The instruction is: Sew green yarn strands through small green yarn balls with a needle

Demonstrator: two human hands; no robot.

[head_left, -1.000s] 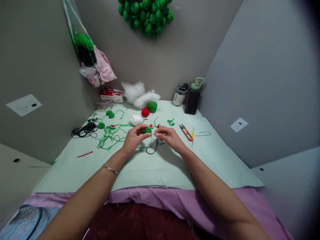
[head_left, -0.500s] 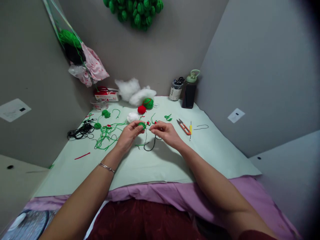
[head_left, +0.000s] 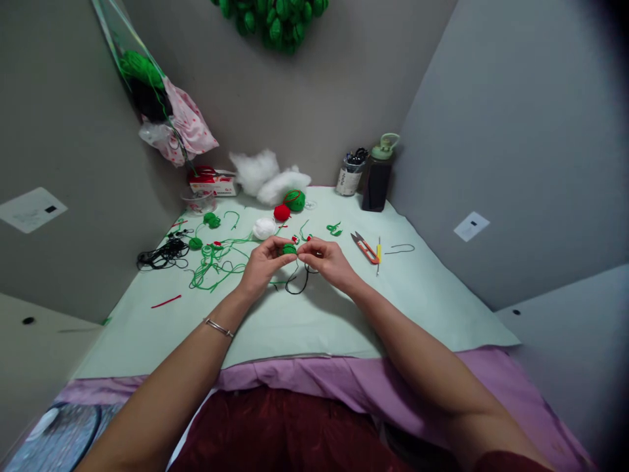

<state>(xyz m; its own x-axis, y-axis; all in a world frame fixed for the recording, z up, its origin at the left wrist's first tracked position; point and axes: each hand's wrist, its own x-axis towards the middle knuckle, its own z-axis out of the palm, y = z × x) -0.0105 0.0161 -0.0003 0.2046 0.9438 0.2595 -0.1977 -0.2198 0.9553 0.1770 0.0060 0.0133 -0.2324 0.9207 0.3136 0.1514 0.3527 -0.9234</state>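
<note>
My left hand point(head_left: 261, 263) is closed around a small green crocheted piece point(head_left: 289, 249), gripping it between thumb and fingers above the table. The fingertips of my right hand point(head_left: 330, 263) are pinched together right at the piece's edge; whatever is between them is too small to make out. Black yarn point(head_left: 297, 292) hangs in a loop below the two hands, one end running up toward the green piece and the other passing under my right hand. Just behind my fingers lie small red-and-white bits point(head_left: 295, 240). A white yarn ball point(head_left: 264, 228) sits beyond my left hand.
Orange-handled thread snips point(head_left: 365, 249) and a yellow-handled crochet hook point(head_left: 379, 250) lie to the right. Tangled green yarn point(head_left: 213, 269) and black cord point(head_left: 164, 254) spread leftward. White stuffing point(head_left: 265, 177), a red ball point(head_left: 282, 213), a pen cup point(head_left: 348, 178) and a bottle point(head_left: 377, 183) stand at the back.
My right hand's fingertips have come in against the green piece, closing the small gap between the hands. The whole view has shifted slightly, so the table's things appear a little farther right.
</note>
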